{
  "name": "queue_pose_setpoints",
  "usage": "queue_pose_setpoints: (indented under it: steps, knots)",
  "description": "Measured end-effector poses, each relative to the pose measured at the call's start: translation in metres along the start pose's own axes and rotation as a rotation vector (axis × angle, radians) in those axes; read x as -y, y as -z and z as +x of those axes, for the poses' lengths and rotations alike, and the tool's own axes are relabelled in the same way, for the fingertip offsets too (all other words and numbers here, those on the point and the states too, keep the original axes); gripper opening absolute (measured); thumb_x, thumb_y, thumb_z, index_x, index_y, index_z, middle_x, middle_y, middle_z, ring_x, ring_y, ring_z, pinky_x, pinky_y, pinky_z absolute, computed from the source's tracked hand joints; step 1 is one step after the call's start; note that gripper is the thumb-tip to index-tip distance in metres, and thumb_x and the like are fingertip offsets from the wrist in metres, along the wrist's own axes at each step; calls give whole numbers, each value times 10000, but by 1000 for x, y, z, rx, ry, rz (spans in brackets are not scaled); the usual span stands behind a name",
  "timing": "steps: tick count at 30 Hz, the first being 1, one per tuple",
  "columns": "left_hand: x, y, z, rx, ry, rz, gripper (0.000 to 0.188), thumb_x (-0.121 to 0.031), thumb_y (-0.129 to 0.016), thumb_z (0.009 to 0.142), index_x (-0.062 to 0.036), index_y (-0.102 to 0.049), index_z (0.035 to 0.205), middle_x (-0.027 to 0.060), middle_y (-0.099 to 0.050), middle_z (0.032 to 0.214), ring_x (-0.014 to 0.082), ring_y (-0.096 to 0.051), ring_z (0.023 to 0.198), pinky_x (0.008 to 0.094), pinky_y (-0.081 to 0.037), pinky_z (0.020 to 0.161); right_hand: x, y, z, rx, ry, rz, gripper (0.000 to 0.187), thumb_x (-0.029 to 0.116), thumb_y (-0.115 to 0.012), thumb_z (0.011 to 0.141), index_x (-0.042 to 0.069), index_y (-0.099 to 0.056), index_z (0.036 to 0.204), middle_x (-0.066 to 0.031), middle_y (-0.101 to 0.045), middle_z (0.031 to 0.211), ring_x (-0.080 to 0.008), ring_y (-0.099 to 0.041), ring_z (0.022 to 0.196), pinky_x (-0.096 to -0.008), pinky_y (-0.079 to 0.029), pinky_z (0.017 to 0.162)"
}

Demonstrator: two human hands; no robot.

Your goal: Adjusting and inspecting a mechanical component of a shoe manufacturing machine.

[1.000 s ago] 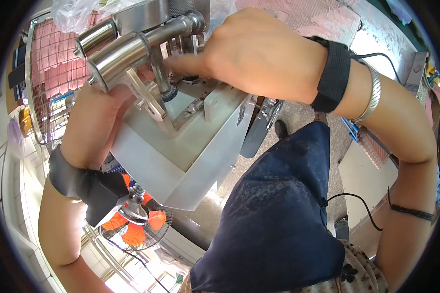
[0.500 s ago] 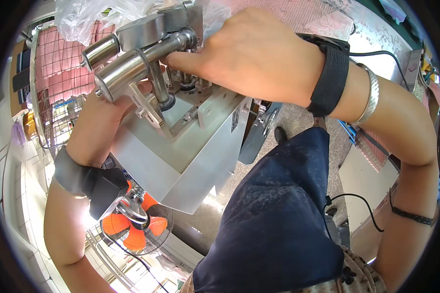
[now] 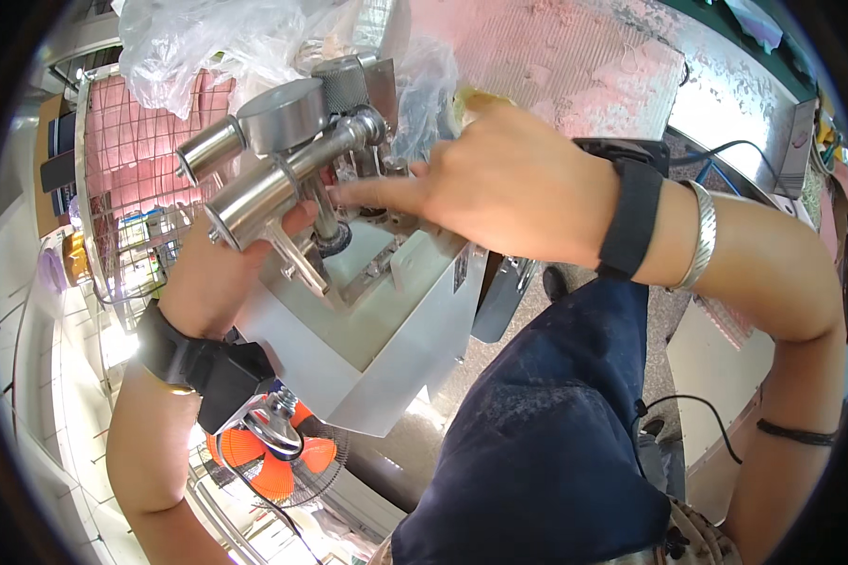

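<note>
A metal machine stands before me, with a pale grey box-shaped body (image 3: 372, 381), polished steel cylinders (image 3: 259, 200) and a round steel drum (image 3: 281, 115) on top. My left hand (image 3: 224, 268) reaches in under the lower cylinder from the left. One fingertip shows beside the upright steel post (image 3: 322, 218); the other fingers are hidden. From the right, my right hand (image 3: 504, 188) comes over the machine's near top, palm down. Its index finger stretches toward the post, and nothing shows in its grip. A small yellowish thing (image 3: 481, 99) shows just beyond its knuckles; I cannot tell what it is.
Clear plastic bags (image 3: 184, 56) lie behind the machine. A wire rack (image 3: 151, 122) with pink material is at left. Pink-stained ribbed sheeting (image 3: 575, 56) covers the far table. An orange-bladed fan (image 3: 273, 461) stands below my left arm, and a dark apron (image 3: 537, 424) covers my front.
The machine sits slightly lower and further right in view. My right hand has drawn down and right, its index finger now stretched toward the post. A left fingertip shows more clearly beside the post.
</note>
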State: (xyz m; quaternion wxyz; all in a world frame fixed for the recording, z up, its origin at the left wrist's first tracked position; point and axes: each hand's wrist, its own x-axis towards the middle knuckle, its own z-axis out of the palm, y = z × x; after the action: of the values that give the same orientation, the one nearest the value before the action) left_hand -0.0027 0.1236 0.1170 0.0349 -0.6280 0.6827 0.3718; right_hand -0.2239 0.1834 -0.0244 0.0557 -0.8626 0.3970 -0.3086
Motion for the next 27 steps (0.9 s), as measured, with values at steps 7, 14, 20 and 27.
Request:
queue_pose_setpoints:
  steps: [7, 14, 20, 27]
  knots:
    - [6, 0, 3, 85, 4, -246, 375, -27, -652, 851, -37, -559, 1215, 76, -651, 1081, 187, -627, 1024, 344, -490, 937, -21, 0, -2, -62, 46, 57, 555, 125, -552, 810, 238, -546, 1354, -67, -586, 572, -250, -632, 563, -374, -473, 505]
    - [1, -1, -3, 31, 99, 8, 439, 24, -626, 850, -30, -538, 1276, 88, -627, 1133, 191, -601, 1076, 338, -467, 975, -44, -14, -3, -88, 103, -97, 764, 135, -572, 776, 456, -388, 1445, -22, -467, 551, -172, -508, 471, -292, -432, 445]
    - [8, 3, 2, 81, -155, 148, 247, -91, -728, 826, 6, -620, 1026, 100, -625, 923, 219, -614, 846, 327, -474, 759, -38, -17, -6, -55, 52, 24, 772, 117, -575, 773, 422, -387, 1456, -24, -522, 572, -185, -534, 484, -319, -444, 464]
    - [7, -1, -1, 97, 3, -196, 137, -101, -659, 882, -5, -603, 962, 79, -641, 918, 128, -610, 833, 283, -481, 734, -27, 1, -10, 113, -108, 552, 673, 52, -610, 728, 180, -507, 1381, -125, -594, 587, -327, -610, 557, -437, -466, 512]
